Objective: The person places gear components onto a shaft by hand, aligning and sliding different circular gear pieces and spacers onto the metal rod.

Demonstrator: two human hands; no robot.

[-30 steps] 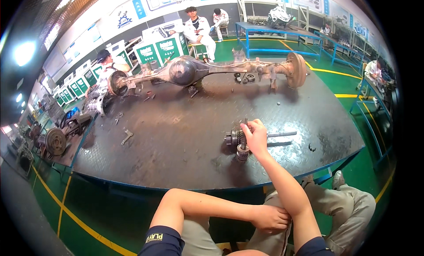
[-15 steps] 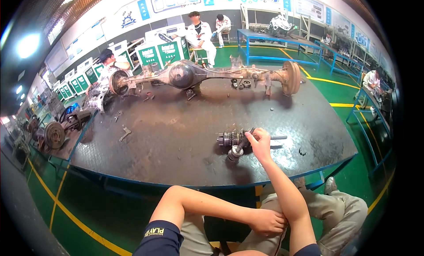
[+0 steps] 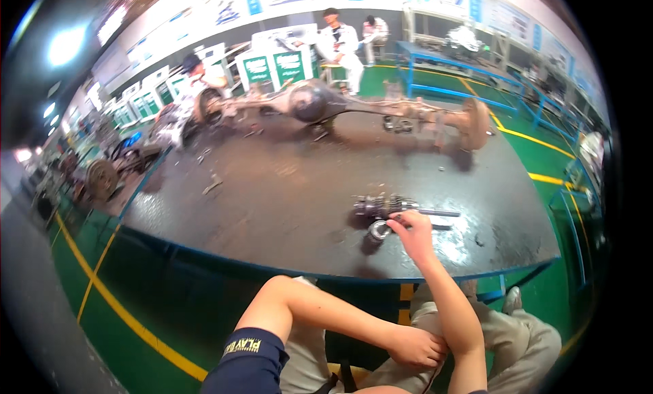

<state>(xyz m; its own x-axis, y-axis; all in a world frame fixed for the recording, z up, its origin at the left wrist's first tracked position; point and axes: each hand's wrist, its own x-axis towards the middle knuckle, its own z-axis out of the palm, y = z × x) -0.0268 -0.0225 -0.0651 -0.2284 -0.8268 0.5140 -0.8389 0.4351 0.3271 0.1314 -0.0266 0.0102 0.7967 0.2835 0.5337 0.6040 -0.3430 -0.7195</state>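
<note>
A gear shaft [image 3: 377,206] with several toothed gears lies on the metal-topped table, its long bare end [image 3: 439,212] pointing right. In front of it is a smaller gear shaft [image 3: 379,231] with a bright round end. My right hand [image 3: 412,229] is closed in a pinch on this smaller part, just right of its round end; the fingertips partly hide it. Below the table edge, my left hand [image 3: 417,348] rests over my lap against my right forearm. Its fingers are curled, and nothing shows in them.
A rusty axle housing [image 3: 309,101] spans the table's far side. Small metal parts [image 3: 213,184] lie at left. Beyond the axle, a person [image 3: 340,44] sits on a stool and another [image 3: 204,74] is at the left. A blue workbench [image 3: 449,59] stands at the back right.
The view has swung, shifting the scene rightward. My right hand has come nearer me, from above the gear shaft to its near side. The smaller shaft's round end has turned. My left hand stays put.
</note>
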